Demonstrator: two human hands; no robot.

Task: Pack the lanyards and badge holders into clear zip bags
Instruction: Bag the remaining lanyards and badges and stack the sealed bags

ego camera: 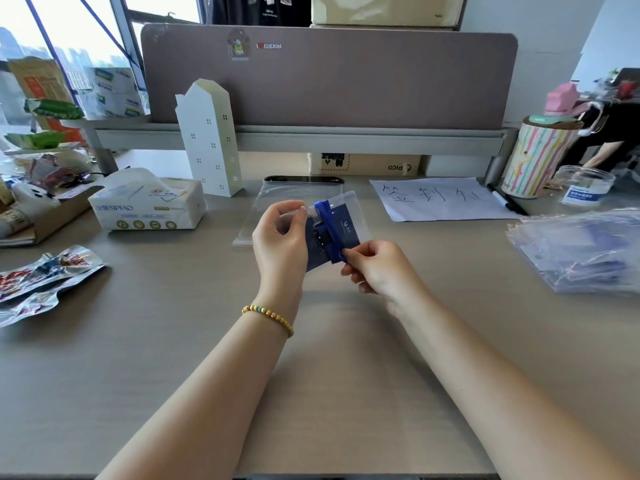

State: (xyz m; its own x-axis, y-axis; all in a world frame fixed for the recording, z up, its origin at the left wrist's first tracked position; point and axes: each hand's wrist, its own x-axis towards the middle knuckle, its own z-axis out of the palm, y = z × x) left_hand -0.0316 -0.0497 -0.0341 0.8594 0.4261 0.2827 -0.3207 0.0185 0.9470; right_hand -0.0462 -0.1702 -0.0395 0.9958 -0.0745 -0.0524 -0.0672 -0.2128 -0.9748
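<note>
Above the beige desk (173, 341), your left hand (280, 237) pinches the badge holder (346, 223); your right hand (377, 268) pinches its blue lanyard (329, 233).

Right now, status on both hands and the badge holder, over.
Left hand pinches the badge holder at its top. Right hand pinches the blue lanyard wrapped round it. Empty zip bag flat on the desk behind. Nothing in the way.

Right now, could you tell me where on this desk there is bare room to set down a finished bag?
Bare desk lies near you, between the snack packets on the left and the bag pile on the right, below both hands. A smaller patch sits between the tissue pack and the flat bag. The left edge and far right corner are crowded.
</note>
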